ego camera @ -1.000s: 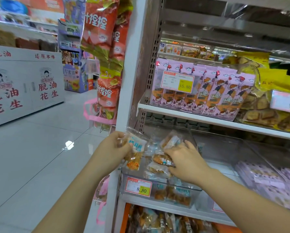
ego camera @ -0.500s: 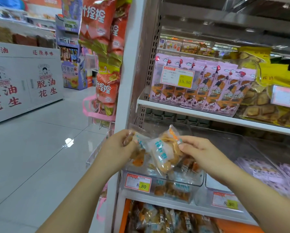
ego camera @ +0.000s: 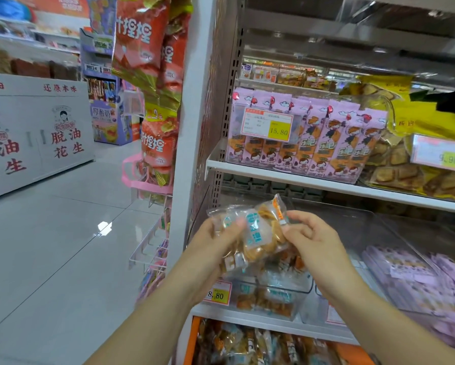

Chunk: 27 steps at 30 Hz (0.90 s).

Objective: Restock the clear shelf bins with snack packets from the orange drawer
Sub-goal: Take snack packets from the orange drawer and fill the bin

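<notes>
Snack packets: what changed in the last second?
The right hand came up off the pile in the clear bin, took one of the snack packets and lifted it toward the left hand; it now pinches the packet's orange end. The left hand kept gripping its own packets, a little higher. Unchanged: stock in the bin, the 8.80 price tag, the orange drawer below.

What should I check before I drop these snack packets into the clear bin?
1. Grip of left hand on the snack packets: ok.
2. Pinch by right hand on a packet corner: ok.
3. Packets held above the clear bin: ok.
4. Space in that bin: cannot tell, hands and packets hide its top.
5. More packets in the orange drawer below: ok.
</notes>
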Available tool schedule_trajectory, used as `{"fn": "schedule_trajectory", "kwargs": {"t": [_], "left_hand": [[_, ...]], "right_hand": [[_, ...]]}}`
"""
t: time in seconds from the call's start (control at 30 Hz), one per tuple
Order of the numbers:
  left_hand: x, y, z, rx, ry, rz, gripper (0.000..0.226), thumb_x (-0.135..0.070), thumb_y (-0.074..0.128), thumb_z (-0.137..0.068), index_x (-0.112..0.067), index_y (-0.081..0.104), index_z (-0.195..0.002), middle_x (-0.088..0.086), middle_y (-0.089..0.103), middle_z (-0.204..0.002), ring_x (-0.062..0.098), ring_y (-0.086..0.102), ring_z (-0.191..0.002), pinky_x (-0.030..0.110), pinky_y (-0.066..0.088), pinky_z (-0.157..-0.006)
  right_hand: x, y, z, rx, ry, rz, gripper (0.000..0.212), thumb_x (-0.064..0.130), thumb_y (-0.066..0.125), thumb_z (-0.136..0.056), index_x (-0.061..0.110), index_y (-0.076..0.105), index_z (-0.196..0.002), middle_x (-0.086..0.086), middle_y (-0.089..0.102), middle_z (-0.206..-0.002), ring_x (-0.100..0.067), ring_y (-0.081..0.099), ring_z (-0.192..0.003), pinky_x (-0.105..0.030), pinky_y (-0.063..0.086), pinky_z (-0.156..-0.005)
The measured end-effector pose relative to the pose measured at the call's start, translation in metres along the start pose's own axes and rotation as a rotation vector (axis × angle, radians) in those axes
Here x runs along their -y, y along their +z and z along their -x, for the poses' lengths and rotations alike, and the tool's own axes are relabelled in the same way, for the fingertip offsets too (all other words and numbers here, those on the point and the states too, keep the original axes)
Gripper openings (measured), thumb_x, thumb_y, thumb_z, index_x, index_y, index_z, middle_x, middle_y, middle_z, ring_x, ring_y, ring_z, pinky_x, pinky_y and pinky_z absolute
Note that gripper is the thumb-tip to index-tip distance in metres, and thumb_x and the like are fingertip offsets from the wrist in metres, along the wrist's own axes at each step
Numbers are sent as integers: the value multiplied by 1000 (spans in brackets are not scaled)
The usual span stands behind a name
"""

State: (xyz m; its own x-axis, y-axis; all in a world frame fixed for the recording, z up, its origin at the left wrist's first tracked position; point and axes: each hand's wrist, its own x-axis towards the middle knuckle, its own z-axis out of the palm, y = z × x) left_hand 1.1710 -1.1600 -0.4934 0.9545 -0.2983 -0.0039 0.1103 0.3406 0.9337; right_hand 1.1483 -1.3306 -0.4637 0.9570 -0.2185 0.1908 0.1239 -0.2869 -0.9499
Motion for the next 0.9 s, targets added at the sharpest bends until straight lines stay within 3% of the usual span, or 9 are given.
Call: {"fn": "schedule_trajectory", "kwargs": {"t": [0.13,0.23,0.33,0.47,0.53,0.63,0.9], "left_hand": [[5,3,-1,-88,203,-184,49,-8,74,-80,-22,54,-123,2,71,-109,19,68,-101,44,52,-93],[1,-8,-2,-3,307,-398,50,-18,76,-76,-32,55,-120,-6,69,-110,14,67,-101,43,53,-91],[-2,-13,-1,89,300,-504,55,-23,75,-74,-34,54,-124,-8,67,-114,13,66,-104,43,53,-90],[0,-9,-2,12,301,-384,45,-13,75,-79,-28,56,-117,-3,69,-112,16,68,-100,43,56,-85],[1,-7,-3,2,260,-293,48,-25,76,-74,-26,57,-117,-1,70,-111,19,68,-101,47,54,-89],[1,-4,-2,17,206,-211,57,-31,80,-68,-23,56,-120,1,71,-111,20,67,-104,47,50,-96],[-4,-12,-3,-36,240,-128,56,-18,76,-70,-15,55,-122,8,71,-111,25,67,-104,52,49,-96]], "right_hand": [[5,9,8,125,81,-7,40,7,62,-86,27,48,-118,5,69,-74,-5,67,-68,-19,48,-64],[8,-2,3,133,-42,236,55,26,72,-79,37,43,-124,10,62,-98,-2,62,-84,-20,48,-72],[9,-14,-3,241,-183,391,46,37,77,-72,45,54,-111,16,63,-104,1,62,-90,-23,51,-79],[4,-14,-4,359,-127,332,18,28,77,-74,21,69,-88,6,73,-82,-5,67,-74,-24,53,-71],[-1,-12,-2,261,-65,160,17,25,77,-74,15,68,-84,1,74,-82,-10,69,-76,-24,52,-70],[-5,0,2,117,31,-138,32,30,75,-67,9,66,-89,-6,74,-84,-20,71,-80,-34,55,-78],[5,29,1,120,-56,-35,23,32,76,-75,13,68,-84,0,74,-81,-13,70,-79,-31,55,-80]]}}
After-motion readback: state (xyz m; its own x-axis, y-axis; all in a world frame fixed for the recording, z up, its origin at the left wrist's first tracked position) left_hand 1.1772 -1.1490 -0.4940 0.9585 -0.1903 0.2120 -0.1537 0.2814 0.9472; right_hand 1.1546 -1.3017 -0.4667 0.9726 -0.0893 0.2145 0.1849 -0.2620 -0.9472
